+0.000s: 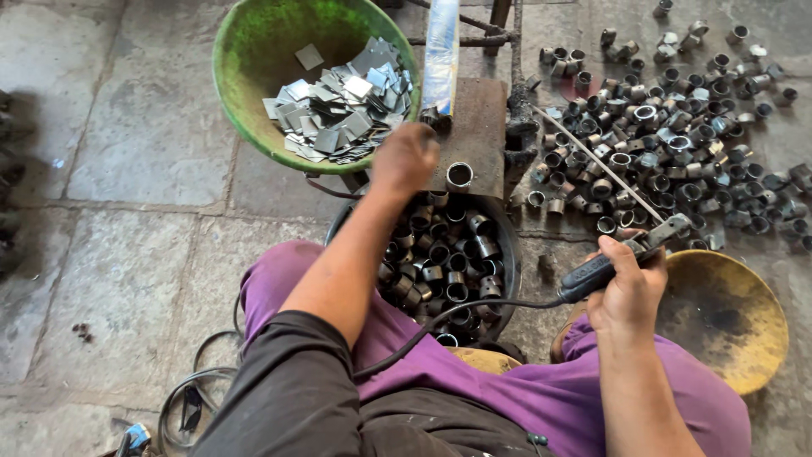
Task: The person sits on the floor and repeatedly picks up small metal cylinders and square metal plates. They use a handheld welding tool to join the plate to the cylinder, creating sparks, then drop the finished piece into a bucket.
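Observation:
My left hand (404,156) reaches forward over the near rim of a green bowl (245,93) that holds several square metal plates (342,106); its fingers curl by the edge of a rusty metal work plate (482,127), and whether it grips anything is hidden. One short metal ring (459,176) stands on that plate just right of the hand. My right hand (626,283) is closed around the black handle of a welding electrode holder (622,254), whose thin rod (592,161) points up and left across the floor.
A dark basin (506,245) full of metal rings (440,262) sits between my knees. Many more rings (677,135) lie scattered on the stone floor at right. A yellowish bowl (727,313) sits under my right hand. Cables (199,389) coil at lower left.

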